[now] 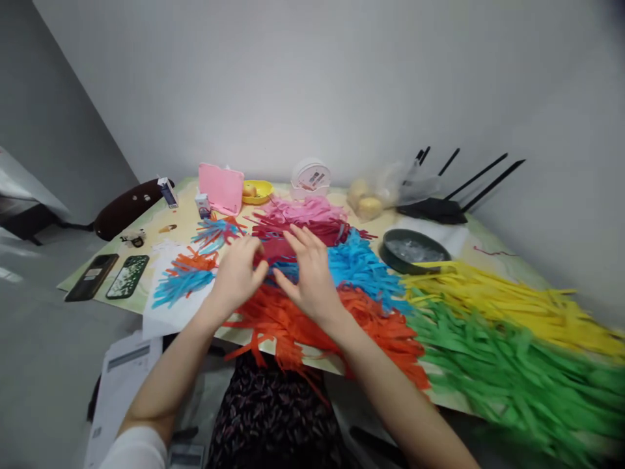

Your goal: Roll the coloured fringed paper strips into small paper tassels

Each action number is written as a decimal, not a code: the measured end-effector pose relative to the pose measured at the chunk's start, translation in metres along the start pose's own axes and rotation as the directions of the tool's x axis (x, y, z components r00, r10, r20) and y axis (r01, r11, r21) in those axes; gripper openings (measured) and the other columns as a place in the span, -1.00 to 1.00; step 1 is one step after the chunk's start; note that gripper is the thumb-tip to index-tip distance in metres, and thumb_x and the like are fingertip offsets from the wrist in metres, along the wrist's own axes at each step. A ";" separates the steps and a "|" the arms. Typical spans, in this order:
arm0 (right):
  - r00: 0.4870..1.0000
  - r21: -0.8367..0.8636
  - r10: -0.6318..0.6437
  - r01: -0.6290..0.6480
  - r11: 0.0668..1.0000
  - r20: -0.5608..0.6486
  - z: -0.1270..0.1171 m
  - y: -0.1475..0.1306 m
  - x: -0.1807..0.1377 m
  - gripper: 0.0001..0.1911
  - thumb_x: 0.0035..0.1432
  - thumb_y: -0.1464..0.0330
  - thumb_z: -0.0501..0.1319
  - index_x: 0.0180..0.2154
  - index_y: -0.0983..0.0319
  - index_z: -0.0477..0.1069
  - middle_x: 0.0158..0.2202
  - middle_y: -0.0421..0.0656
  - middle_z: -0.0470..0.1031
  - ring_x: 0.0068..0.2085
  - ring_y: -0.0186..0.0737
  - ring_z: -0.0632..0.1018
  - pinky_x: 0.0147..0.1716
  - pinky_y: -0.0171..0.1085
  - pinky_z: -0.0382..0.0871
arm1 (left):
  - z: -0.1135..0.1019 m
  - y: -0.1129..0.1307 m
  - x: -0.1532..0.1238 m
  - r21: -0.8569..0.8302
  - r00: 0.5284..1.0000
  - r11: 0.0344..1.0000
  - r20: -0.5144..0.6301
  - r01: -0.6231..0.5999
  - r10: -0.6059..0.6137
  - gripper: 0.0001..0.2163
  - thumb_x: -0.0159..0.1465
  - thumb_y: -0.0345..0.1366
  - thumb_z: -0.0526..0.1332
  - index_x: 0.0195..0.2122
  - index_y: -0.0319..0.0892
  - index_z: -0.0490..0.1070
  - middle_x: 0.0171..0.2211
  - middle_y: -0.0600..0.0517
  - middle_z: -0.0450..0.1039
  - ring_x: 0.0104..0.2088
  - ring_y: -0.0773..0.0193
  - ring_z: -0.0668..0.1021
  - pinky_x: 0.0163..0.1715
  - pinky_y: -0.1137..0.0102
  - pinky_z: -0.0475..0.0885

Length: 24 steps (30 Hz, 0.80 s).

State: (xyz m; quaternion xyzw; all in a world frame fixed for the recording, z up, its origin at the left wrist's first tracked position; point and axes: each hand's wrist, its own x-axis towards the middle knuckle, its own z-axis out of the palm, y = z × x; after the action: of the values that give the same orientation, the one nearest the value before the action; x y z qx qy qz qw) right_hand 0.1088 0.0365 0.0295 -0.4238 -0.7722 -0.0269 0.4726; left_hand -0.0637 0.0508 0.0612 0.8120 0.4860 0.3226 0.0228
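Note:
My left hand [239, 270] is over the middle of the table, its fingers curled at the edge of a dark red tissue paper strip [277, 249]. Across from it, my right hand [311, 273] has its fingers stretched out and the thumb apart, with the strip just beside it. Below both hands spreads a pile of orange-red paper fringe [293, 312]. Blue paper fringe [361, 267] lies to the right and partly behind my right hand. Two blue-and-orange tassels [185, 280] rest left of my left hand on white paper [168, 316].
Green fringe [508, 365] and yellow fringe [498, 299] cover the table's right side. A dark round pan [415, 251] holds clear material. Pink fringe [305, 210], a yellow dish [257, 191] and a pink case [221, 187] stand behind. Two phones [127, 277] lie at left.

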 end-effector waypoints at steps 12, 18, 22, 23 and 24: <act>0.889 0.187 0.215 -0.311 0.932 0.404 -0.070 0.015 -0.010 -0.71 -0.06 0.55 0.08 -0.27 0.23 0.44 -0.43 -0.21 0.53 -0.43 -0.25 0.49 -0.42 -0.33 0.29 | 0.007 -0.016 -0.014 -0.536 0.943 0.835 0.326 0.125 0.068 -0.87 0.15 -0.40 0.09 -0.41 -0.24 0.42 -0.47 0.07 0.44 -0.41 0.31 0.46 -0.36 0.45 0.33; 0.860 0.166 0.288 -0.385 0.908 0.421 -0.080 0.023 -0.016 -0.77 0.12 0.37 0.17 -0.16 0.22 0.48 -0.34 -0.17 0.56 -0.42 -0.25 0.48 -0.39 -0.31 0.30 | 0.015 -0.010 -0.007 -0.746 0.918 0.581 0.396 0.326 -0.007 -0.84 0.16 -0.25 0.22 -0.42 -0.27 0.44 -0.51 0.07 0.41 -0.48 0.36 0.42 -0.45 0.50 0.30; 0.914 0.331 0.253 -0.357 0.873 0.318 -0.082 0.029 -0.021 -0.74 0.10 0.46 0.15 -0.19 0.21 0.54 -0.22 -0.14 0.59 -0.20 -0.17 0.57 -0.20 -0.25 0.40 | 0.019 -0.010 -0.008 -0.816 0.926 0.474 0.378 0.330 0.006 -0.76 0.06 -0.42 0.22 -0.22 -0.24 0.54 -0.27 -0.02 0.55 -0.29 0.29 0.53 -0.31 0.49 0.39; 0.921 0.374 0.236 -0.347 0.860 0.311 -0.084 0.030 -0.022 -0.72 0.10 0.48 0.14 -0.19 0.19 0.56 -0.23 -0.15 0.60 -0.21 -0.18 0.57 -0.20 -0.25 0.41 | 0.021 -0.011 -0.009 -0.836 0.923 0.427 0.385 0.345 0.010 -0.74 0.05 -0.44 0.22 -0.22 -0.23 0.56 -0.26 -0.02 0.55 -0.29 0.30 0.54 -0.31 0.49 0.39; 0.930 0.412 0.212 -0.327 0.850 0.301 -0.086 0.030 -0.022 -0.70 0.10 0.50 0.13 -0.21 0.18 0.58 -0.25 -0.16 0.60 -0.22 -0.19 0.58 -0.20 -0.25 0.42 | 0.021 -0.013 -0.010 -0.853 0.915 0.369 0.403 0.370 0.014 -0.74 0.03 -0.45 0.21 -0.24 -0.23 0.57 -0.28 -0.01 0.55 -0.32 0.32 0.54 -0.33 0.50 0.39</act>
State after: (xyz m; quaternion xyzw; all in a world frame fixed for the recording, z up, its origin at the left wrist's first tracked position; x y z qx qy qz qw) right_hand 0.1942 0.0037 0.0492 -0.4059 -0.7413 0.2741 0.4588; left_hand -0.0652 0.0557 0.0348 0.6469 0.3006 0.3843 0.5861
